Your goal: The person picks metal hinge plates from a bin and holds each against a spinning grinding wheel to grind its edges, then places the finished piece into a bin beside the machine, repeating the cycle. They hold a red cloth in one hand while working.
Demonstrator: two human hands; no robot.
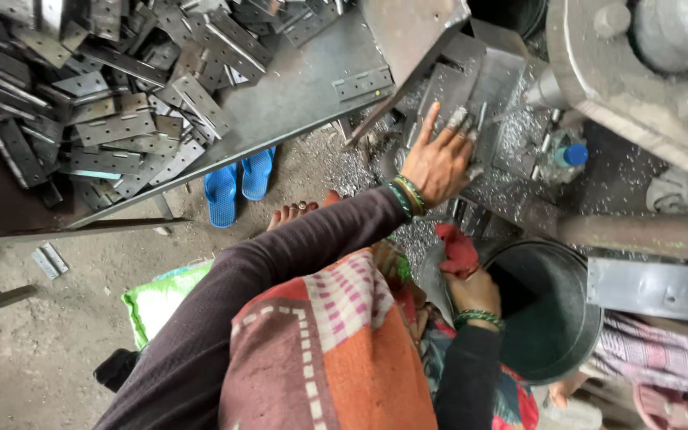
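Flat grey metal plate (462,89) under splayed left hand (438,163); right hand (471,288) grips red cloth (457,248).

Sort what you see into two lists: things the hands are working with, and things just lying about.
In use: left hand on metal plate; right hand holding red cloth by bucket.

Lying about: blue slippers, plastic bottle, hinge pile.

A dark metal table (304,87) carries a heap of perforated metal brackets (113,87) over its left and rear part; one hinge-like plate (364,81) lies alone near its right edge. On the dirt floor (49,334) below lie blue sandals (238,183) and what may be a small hinge (49,260).
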